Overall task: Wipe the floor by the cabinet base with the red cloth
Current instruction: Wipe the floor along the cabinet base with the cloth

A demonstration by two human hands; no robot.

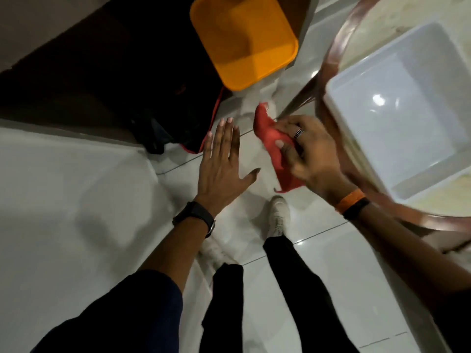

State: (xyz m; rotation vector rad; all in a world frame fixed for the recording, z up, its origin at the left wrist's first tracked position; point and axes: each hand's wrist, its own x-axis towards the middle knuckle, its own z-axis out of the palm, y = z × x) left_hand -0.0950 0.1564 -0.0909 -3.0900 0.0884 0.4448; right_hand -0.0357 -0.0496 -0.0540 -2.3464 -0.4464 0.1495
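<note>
I look straight down at a glossy white tiled floor (254, 154). My right hand (305, 154), with a ring and an orange and black wristband, grips the crumpled red cloth (267, 138) in the air above the floor; its ends hang out above and below my fingers. My left hand (221, 161), a black watch on its wrist, is spread flat with fingers apart, to the left of the cloth, holding nothing. A dark recess (107, 80) at the upper left sits under a brown edge; whether this is the cabinet base I cannot tell.
An orange square lid or bin (242, 39) stands at the top. A dark bag with red trim (178, 128) lies by the recess. A clear plastic tub (397, 110) sits on a brown-rimmed table (328, 62) at right. My white shoes (279, 215) and black trousers are below.
</note>
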